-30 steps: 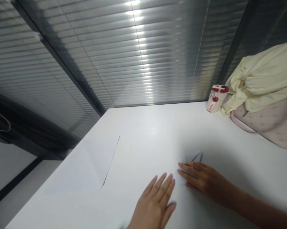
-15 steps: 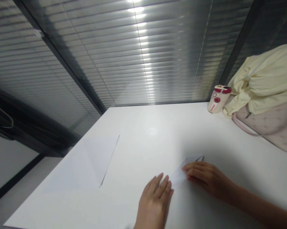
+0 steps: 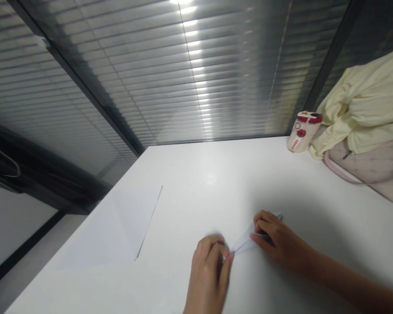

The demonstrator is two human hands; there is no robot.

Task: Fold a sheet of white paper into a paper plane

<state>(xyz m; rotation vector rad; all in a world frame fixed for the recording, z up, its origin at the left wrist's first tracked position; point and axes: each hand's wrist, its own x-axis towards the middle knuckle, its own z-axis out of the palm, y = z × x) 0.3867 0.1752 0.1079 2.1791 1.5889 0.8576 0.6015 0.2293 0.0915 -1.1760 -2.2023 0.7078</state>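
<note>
A folded piece of white paper point(image 3: 245, 242) lies slantwise on the white table, narrow and pointed, with a crease line along it. My left hand point(image 3: 210, 266) pinches its lower left tip between thumb and fingers. Over its upper right part, my right hand point(image 3: 275, 237) has curled fingers and the thumb closed on the paper, hiding part of it. The far tip of the paper pokes out beyond the right hand's knuckles.
Sheets of white paper point(image 3: 118, 226) lie on the table point(image 3: 190, 174) at the left. At the back right stands a cream and red coffee cup point(image 3: 303, 131), beside a pink bag point(image 3: 379, 161) with a pale yellow cloth point(image 3: 373, 100) over it. Blinds point(image 3: 150, 74) rise behind the table.
My left hand has gone from lying with outstretched fingers at the paper's end to pinching its tip. The right hand's fingers have curled up more. The view has shifted slightly.
</note>
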